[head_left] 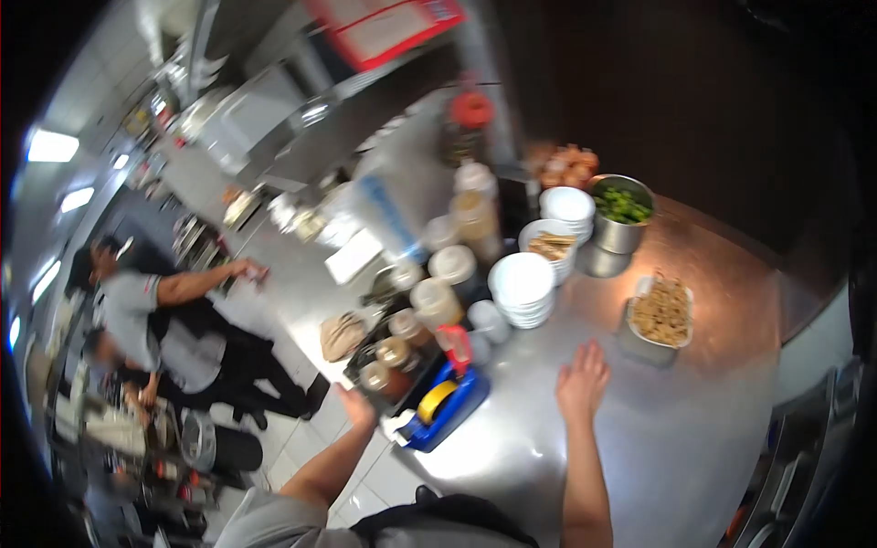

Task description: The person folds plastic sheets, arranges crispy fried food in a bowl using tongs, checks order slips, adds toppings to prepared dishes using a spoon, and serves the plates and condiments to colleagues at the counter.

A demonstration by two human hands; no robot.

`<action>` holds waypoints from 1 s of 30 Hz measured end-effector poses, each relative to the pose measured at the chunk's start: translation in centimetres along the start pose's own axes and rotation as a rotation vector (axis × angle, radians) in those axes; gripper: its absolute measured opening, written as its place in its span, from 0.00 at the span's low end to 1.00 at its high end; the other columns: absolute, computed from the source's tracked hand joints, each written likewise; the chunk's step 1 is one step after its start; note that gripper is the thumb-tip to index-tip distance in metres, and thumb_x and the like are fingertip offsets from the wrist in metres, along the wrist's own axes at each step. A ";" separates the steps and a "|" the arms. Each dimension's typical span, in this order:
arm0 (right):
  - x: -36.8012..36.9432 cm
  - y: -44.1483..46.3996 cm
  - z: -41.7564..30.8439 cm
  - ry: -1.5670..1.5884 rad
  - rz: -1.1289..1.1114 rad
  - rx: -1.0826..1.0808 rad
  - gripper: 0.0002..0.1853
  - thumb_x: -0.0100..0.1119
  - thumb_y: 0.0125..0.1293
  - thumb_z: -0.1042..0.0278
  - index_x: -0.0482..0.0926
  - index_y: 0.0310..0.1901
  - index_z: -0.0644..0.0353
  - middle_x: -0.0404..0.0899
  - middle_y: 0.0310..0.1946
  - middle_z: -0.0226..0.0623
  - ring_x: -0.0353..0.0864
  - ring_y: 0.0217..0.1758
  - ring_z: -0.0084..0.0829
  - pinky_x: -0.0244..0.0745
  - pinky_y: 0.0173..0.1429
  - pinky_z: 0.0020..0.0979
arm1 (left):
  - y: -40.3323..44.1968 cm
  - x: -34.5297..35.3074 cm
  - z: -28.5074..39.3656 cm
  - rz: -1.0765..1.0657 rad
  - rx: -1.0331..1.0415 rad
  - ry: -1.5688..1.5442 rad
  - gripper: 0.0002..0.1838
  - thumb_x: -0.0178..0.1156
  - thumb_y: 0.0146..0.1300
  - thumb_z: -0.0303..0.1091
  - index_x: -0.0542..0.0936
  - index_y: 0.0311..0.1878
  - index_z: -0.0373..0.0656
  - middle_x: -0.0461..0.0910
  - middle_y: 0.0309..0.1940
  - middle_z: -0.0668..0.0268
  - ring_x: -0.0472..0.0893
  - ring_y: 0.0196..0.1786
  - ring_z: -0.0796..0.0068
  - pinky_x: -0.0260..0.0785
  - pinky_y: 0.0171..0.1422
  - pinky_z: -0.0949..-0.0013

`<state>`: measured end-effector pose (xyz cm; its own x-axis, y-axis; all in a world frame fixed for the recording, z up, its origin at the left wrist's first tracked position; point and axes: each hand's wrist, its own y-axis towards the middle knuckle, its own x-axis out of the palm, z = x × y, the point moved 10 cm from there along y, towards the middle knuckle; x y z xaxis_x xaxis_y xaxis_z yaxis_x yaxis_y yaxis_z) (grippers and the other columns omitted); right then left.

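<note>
My right hand (583, 382) reaches over the steel counter (539, 402), its fingers stretched out and nothing in it. Ahead of it stands a stack of white bowls (523, 285), and to its right is a white tub of light-brown crumbly food (661, 312). At the counter's left edge my left hand (358, 411) is open, beside a dark caddy of squeeze bottles (391, 376). Whether it touches the caddy I cannot tell. Close by sits a blue tray (470, 402) with a roll of yellow tape (438, 402) in it.
Further back stand a metal pot of chopped greens (623, 212), eggs (568, 167), sauce bottles (475, 219) and a red-lidded container (470, 114). A brown cloth (343, 336) lies left. Co-workers (174, 320) stand beyond the counter near a grey bin (224, 443).
</note>
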<state>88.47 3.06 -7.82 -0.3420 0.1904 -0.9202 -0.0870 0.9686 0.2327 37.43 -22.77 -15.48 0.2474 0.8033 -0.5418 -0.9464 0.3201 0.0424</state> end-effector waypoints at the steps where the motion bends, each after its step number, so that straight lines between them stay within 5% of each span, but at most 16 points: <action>1: 0.2 -0.1 -0.1 -0.025 -0.025 0.001 0.30 0.51 0.64 0.55 0.65 0.64 0.64 0.54 0.71 0.45 0.49 0.74 0.42 0.47 0.72 0.47 | -1.6 -1.0 3.6 0.061 0.144 0.044 0.30 0.38 0.69 0.35 0.48 0.73 0.39 0.62 0.65 0.42 0.65 0.66 0.50 0.55 0.70 0.62; 6: -0.9 -2.2 -1.3 -0.076 -0.020 0.110 0.31 0.49 0.66 0.56 0.61 0.66 0.66 0.52 0.72 0.45 0.47 0.76 0.39 0.45 0.74 0.45 | -2.0 -0.5 4.8 -0.005 0.229 0.020 0.31 0.39 0.67 0.31 0.47 0.72 0.35 0.58 0.65 0.38 0.58 0.69 0.44 0.48 0.73 0.56; 8: -1.3 -5.0 -1.9 -0.088 0.015 0.181 0.32 0.48 0.67 0.56 0.59 0.67 0.67 0.51 0.72 0.45 0.46 0.76 0.38 0.44 0.74 0.44 | -0.8 0.3 3.5 0.062 0.527 0.183 0.31 0.40 0.67 0.31 0.46 0.72 0.36 0.61 0.63 0.38 0.61 0.67 0.46 0.52 0.71 0.55; 11: -1.5 -10.4 -3.0 -0.134 -0.038 0.282 0.33 0.48 0.67 0.56 0.57 0.68 0.67 0.48 0.73 0.44 0.45 0.76 0.38 0.43 0.75 0.44 | -2.8 -2.0 3.9 -0.712 0.554 -0.241 0.32 0.42 0.66 0.31 0.46 0.72 0.40 0.64 0.61 0.40 0.65 0.65 0.47 0.56 0.69 0.55; 13: -2.4 -13.6 -4.5 -0.167 -0.015 0.318 0.33 0.47 0.68 0.56 0.55 0.69 0.67 0.47 0.73 0.44 0.44 0.77 0.38 0.43 0.75 0.44 | -3.6 -4.1 -1.5 -0.930 0.607 0.051 0.29 0.43 0.67 0.34 0.52 0.71 0.43 0.58 0.67 0.42 0.67 0.64 0.47 0.62 0.66 0.59; 14: -2.5 -16.1 -5.0 -0.190 -0.026 0.334 0.33 0.46 0.68 0.56 0.55 0.69 0.67 0.46 0.74 0.43 0.44 0.77 0.38 0.42 0.75 0.44 | -3.0 -3.3 -9.0 -0.971 0.641 0.251 0.27 0.45 0.66 0.37 0.62 0.68 0.43 0.70 0.58 0.44 0.69 0.62 0.47 0.62 0.66 0.57; 15: -2.5 -18.4 -5.2 -0.204 -0.037 0.350 0.33 0.45 0.68 0.56 0.54 0.69 0.67 0.45 0.74 0.43 0.43 0.77 0.38 0.42 0.74 0.44 | -3.8 -5.4 -14.8 -1.144 0.409 0.359 0.24 0.46 0.65 0.41 0.71 0.62 0.42 0.73 0.55 0.45 0.72 0.59 0.46 0.64 0.64 0.55; 16: -2.5 -20.1 -5.5 -0.208 -0.044 0.369 0.33 0.45 0.68 0.56 0.53 0.69 0.66 0.45 0.74 0.44 0.42 0.77 0.38 0.42 0.74 0.45 | -4.2 -7.8 -21.3 -1.102 0.370 0.371 0.24 0.47 0.64 0.44 0.74 0.58 0.42 0.75 0.54 0.46 0.74 0.56 0.45 0.65 0.63 0.53; 17: -2.4 -21.4 -6.1 -0.202 -0.042 0.391 0.33 0.44 0.69 0.56 0.53 0.70 0.66 0.44 0.74 0.44 0.42 0.77 0.37 0.42 0.74 0.45 | -4.8 -9.6 -31.3 -1.252 0.200 0.615 0.24 0.47 0.64 0.47 0.76 0.56 0.43 0.74 0.55 0.47 0.74 0.58 0.48 0.65 0.63 0.54; 19: -2.1 -24.9 -7.5 -0.203 -0.082 0.446 0.33 0.44 0.69 0.56 0.51 0.70 0.66 0.43 0.74 0.43 0.40 0.77 0.37 0.43 0.73 0.47 | -5.4 -18.7 -40.7 -1.319 -0.069 0.822 0.23 0.48 0.62 0.45 0.76 0.54 0.43 0.75 0.54 0.48 0.74 0.57 0.49 0.65 0.62 0.54; 22: -1.2 -28.8 -10.1 -0.226 -0.184 0.536 0.35 0.44 0.68 0.56 0.48 0.70 0.67 0.40 0.75 0.40 0.38 0.78 0.36 0.45 0.73 0.48 | -1.8 -30.4 -47.1 -1.228 -0.379 0.900 0.21 0.50 0.59 0.43 0.77 0.52 0.43 0.75 0.54 0.48 0.75 0.56 0.50 0.66 0.61 0.54; 24: -1.1 -30.1 -12.7 -0.337 0.006 0.478 0.27 0.51 0.64 0.62 0.65 0.64 0.64 0.58 0.68 0.42 0.55 0.72 0.38 0.53 0.68 0.47 | 1.6 -34.7 -48.5 -1.134 -0.501 0.888 0.21 0.51 0.57 0.41 0.78 0.51 0.42 0.76 0.53 0.49 0.75 0.55 0.51 0.67 0.60 0.55; 25: -0.1 -30.1 -13.5 -0.240 -0.034 0.424 0.24 0.53 0.61 0.66 0.68 0.60 0.63 0.60 0.67 0.46 0.57 0.70 0.41 0.55 0.67 0.48 | 3.1 -36.3 -49.2 -1.090 -0.549 0.879 0.20 0.51 0.56 0.40 0.78 0.50 0.42 0.76 0.53 0.49 0.76 0.55 0.51 0.67 0.59 0.55; 26: 1.0 -29.8 -14.3 -0.142 -0.076 0.364 0.22 0.56 0.59 0.69 0.72 0.55 0.63 0.61 0.65 0.50 0.59 0.69 0.45 0.56 0.66 0.50 | 4.3 -37.2 -49.6 -1.060 -0.583 0.865 0.20 0.52 0.55 0.39 0.78 0.50 0.42 0.76 0.52 0.49 0.76 0.54 0.52 0.67 0.59 0.55; 28: 1.7 -28.8 -20.7 0.107 0.211 -0.205 0.07 0.56 0.62 0.67 0.79 0.39 0.59 0.76 0.44 0.44 0.76 0.49 0.41 0.70 0.50 0.46 | 6.0 -37.2 -50.0 -1.022 -0.615 0.823 0.19 0.53 0.53 0.37 0.79 0.48 0.42 0.76 0.52 0.50 0.76 0.54 0.53 0.67 0.58 0.55; 30: -1.8 -27.2 -31.6 0.525 -0.067 -0.189 0.11 0.59 0.53 0.76 0.80 0.40 0.60 0.74 0.53 0.45 0.72 0.57 0.42 0.62 0.62 0.45 | 6.8 -35.1 -49.9 -1.015 -0.610 0.776 0.18 0.54 0.51 0.35 0.79 0.47 0.42 0.77 0.51 0.50 0.77 0.53 0.53 0.68 0.57 0.56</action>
<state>61.89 -28.67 -2.52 -0.7456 -0.0227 -0.6660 -0.2746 0.9211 0.2760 12.00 -73.84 -38.09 0.8780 -0.1811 -0.4430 -0.4184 0.1589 -0.8943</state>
